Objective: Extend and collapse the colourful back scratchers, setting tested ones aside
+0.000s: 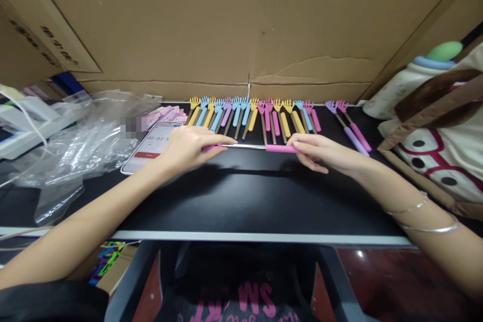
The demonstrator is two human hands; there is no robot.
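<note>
A pink back scratcher [277, 148] with a metal rod is stretched level between my two hands, above the black tabletop. My left hand [194, 146] pinches its pink head end, which the fingers mostly cover. Around the pink handle at the other end, my right hand [315, 151] is closed with thumb and forefinger, the lower fingers loosely curled. Behind them lies a row of back scratchers [237, 113] in yellow, blue, purple and pink, claw heads toward the cardboard. A purple back scratcher [352, 136] and a pink one [358, 133] lie apart at the right.
A phone [141, 161] showing a timer lies left, partly behind my left hand. Clear plastic bags [90, 136] and a white power strip [26, 123] are farther left. At right stand a white bottle [400, 88] and a cartoon-print bag [441, 151]. Cardboard [226, 25] walls the back.
</note>
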